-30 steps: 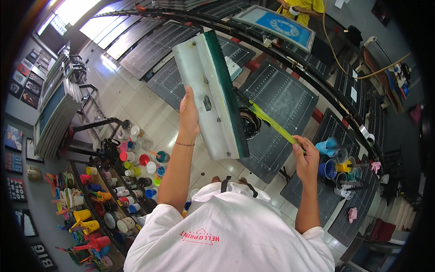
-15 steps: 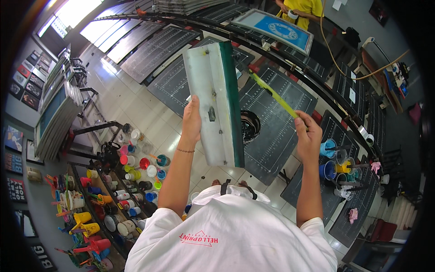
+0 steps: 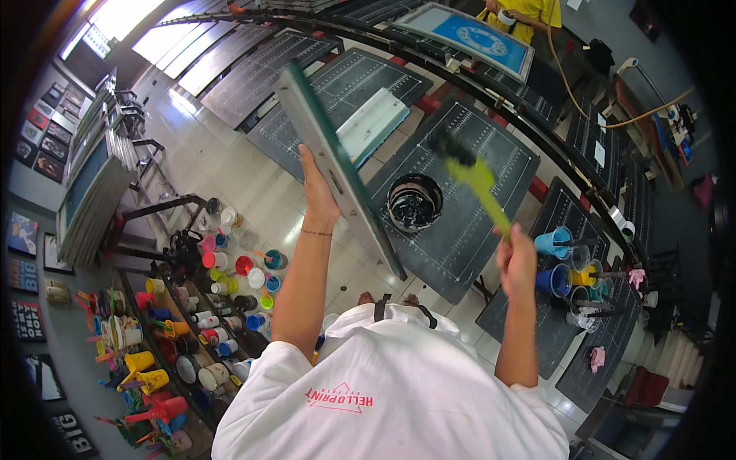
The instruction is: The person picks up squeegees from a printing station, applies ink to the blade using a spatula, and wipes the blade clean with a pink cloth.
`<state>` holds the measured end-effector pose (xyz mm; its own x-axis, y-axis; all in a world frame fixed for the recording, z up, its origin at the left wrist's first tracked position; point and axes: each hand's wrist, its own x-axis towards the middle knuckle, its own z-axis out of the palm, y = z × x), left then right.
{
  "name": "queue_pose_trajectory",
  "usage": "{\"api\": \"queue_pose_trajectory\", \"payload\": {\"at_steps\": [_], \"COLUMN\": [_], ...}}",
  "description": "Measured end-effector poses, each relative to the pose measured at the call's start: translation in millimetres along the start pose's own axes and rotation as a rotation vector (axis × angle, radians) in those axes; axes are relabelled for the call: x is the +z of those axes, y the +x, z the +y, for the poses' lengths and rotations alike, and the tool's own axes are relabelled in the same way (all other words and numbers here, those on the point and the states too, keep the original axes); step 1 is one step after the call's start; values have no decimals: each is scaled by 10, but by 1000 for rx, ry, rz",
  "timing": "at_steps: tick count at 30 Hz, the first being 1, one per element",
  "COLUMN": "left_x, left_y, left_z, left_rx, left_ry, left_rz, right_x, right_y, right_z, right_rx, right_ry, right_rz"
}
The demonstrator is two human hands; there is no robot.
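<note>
Left hand point(image 3: 318, 195) is gripping a long metal-backed squeegee point(image 3: 345, 180) by its left long side; finger placement behind it is partly hidden. Squeegee is hanging in the air, left of an open tub of black stuff point(image 3: 415, 202). Long axis is running diagonally: far end is pointing forward-left, near end back toward the torso and right. It's showing nearly edge-on, green strip along the upper right side.

Right hand point(image 3: 517, 264) is closing around the handle of a yellow-green spatula point(image 3: 481, 190), right of the tub. Spatula's dark end is pointing forward-left, away from the wearer, handle trailing down-right. It's blurring, so tip detail is unclear. The two tools are staying apart, tub sitting between them on a black board point(image 3: 479, 172).

Second squeegee point(image 3: 373, 126) is lying on the next board, leaning forward-right.

Markings: boards are carrying white ruled scales. The white T-shirt point(image 3: 406, 391) is showing red lettering with an angular outline, upside down from the wearer's view. Left-wall posters point(image 3: 27, 277) are bearing pale block letters. A framed screen point(image 3: 469, 40) is showing a round emblem on blue; any writing there is too small to read.
</note>
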<state>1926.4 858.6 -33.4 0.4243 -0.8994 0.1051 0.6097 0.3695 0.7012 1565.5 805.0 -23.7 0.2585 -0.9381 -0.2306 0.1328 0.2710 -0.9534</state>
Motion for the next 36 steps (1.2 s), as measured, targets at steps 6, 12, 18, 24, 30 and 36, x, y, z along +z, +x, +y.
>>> {"api": "queue_pose_trajectory", "payload": {"at_steps": [6, 12, 18, 24, 30, 36], "left_x": [-81, 37, 91, 50, -29, -57], "left_y": [236, 371, 507, 556, 602, 607], "left_z": [-108, -195, -190, -129, -34, -37], "left_rx": [114, 109, 75, 94, 130, 142], "left_ry": [-243, -559, -709, -715, -705, -710], "left_rz": [-74, -445, -555, -491, -527, -529], "right_x": [-343, -456, -481, -277, -285, -419], "right_y": [-474, -524, -497, -394, -557, -712], "right_z": [1088, 1427, 1628, 1896, 1983, 1881], "right_rx": [495, 550, 523, 438, 418, 419], "right_ry": [280, 381, 428, 420, 389, 417], "right_rz": [54, 76, 58, 92, 194, 201]}}
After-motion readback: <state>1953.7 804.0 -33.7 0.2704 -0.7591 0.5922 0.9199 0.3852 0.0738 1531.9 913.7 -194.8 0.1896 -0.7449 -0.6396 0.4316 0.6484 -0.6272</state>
